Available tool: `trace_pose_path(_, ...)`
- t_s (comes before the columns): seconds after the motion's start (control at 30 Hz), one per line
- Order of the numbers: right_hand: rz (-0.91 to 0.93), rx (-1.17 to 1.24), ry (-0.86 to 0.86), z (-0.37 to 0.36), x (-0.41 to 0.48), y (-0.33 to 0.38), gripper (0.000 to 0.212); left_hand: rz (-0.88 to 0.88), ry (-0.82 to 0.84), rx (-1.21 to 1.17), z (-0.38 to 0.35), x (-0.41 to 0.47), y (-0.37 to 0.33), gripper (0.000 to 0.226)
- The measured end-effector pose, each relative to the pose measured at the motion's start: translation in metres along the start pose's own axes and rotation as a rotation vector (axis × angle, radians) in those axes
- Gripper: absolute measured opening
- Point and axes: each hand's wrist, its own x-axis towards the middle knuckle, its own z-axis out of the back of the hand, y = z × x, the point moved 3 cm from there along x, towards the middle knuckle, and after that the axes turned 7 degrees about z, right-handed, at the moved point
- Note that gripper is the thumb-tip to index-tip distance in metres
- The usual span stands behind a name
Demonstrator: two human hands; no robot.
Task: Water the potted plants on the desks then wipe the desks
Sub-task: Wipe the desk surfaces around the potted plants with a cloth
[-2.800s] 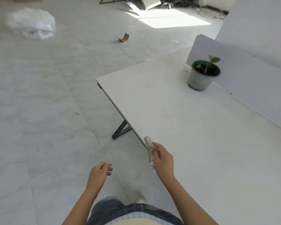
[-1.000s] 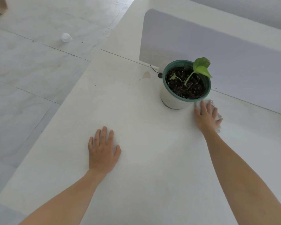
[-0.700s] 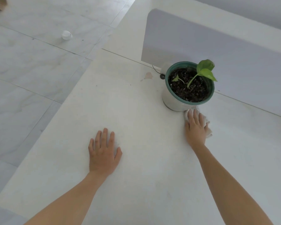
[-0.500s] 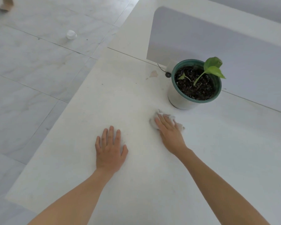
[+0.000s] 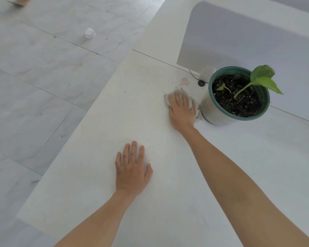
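Note:
A white desk (image 5: 100, 132) fills the middle of the view. A green-rimmed pot with dark soil and a small green plant (image 5: 239, 97) stands at its back right. My right hand (image 5: 182, 111) lies flat with straight fingers on a white cloth (image 5: 193, 102), pressing it to the desktop just left of the pot. The cloth shows only around my fingers. My left hand (image 5: 132, 170) rests flat and open on the desk nearer to me, holding nothing.
A grey divider panel (image 5: 248, 38) stands behind the pot. A small black round object (image 5: 201, 83) with a thin wire and a pinkish stain (image 5: 184, 81) lie by the pot. The tiled floor (image 5: 43, 77) is left of the desk edge, with a small white object (image 5: 89, 33) on it.
My right hand slid the cloth from the right side of the pot, around its front, to its left side. My left hand stayed flat on the desk.

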Motion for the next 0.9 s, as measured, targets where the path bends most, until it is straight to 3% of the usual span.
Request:
trace_pose_path(0.17,0.478,0.042,0.104,-0.013,-0.063,-0.028,0.053,0.008,0.051,0.008,0.002,0.000,-0.001,0.055)
trace_pose_path(0.33,0.542,-0.016,0.147,-0.018,-0.130,-0.075,0.065,0.020,0.097,-0.002,0.003,0.001,0.000,0.055)
trace_pose_path(0.4,0.480,-0.048,0.098,-0.004,-0.152,-0.095,0.070,0.023,0.116,-0.010,0.004,0.001,-0.001,0.055)
trace_pose_path(0.47,0.299,-0.033,-0.031,0.018,-0.165,-0.117,0.070,0.025,0.128,-0.016,0.006,0.001,-0.002,0.054)
trace_pose_path(0.57,-0.303,0.088,-0.210,0.042,-0.173,-0.145,0.060,0.016,0.147,-0.015,0.007,0.002,-0.002,0.055)
trace_pose_path(0.63,-0.619,0.124,-0.224,0.039,-0.172,-0.142,0.057,0.009,0.178,-0.001,0.007,0.001,-0.003,0.055)
trace_pose_path(0.7,-0.645,0.163,-0.215,0.024,-0.165,-0.119,0.058,0.013,0.219,0.005,0.007,0.000,-0.004,0.055)
trace_pose_path(0.8,-0.417,0.207,-0.221,-0.002,-0.154,-0.070,0.057,0.024,0.277,-0.009,0.011,0.001,-0.004,0.056)
trace_pose_path(0.9,-0.324,0.240,-0.194,-0.015,-0.158,-0.026,0.057,0.021,0.329,-0.016,0.015,0.001,-0.005,0.057)
